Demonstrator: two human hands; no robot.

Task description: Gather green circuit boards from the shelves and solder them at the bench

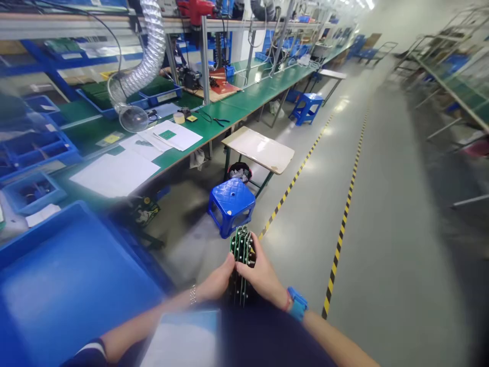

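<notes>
Between my two hands is a stack of green circuit boards point(241, 250), held on edge close to my body. Small round metallic parts and bent leads show along the boards' edges. My left hand point(218, 279) presses on the stack's left side, its thumb near the middle. From the right, my right hand point(263, 270) wraps the stack, with its thumb across the near edge and fingers over the far side. The lower part of the stack is dark against my clothing.
A large blue bin point(76, 275) stands at lower left. Ahead are a blue stool point(232, 201) and a small white-topped table point(263, 148). The green workbench point(248, 104) carries papers point(118, 171), pliers point(220, 122) and a flexible silver duct point(147, 61). Striped tape point(346, 214) marks the floor.
</notes>
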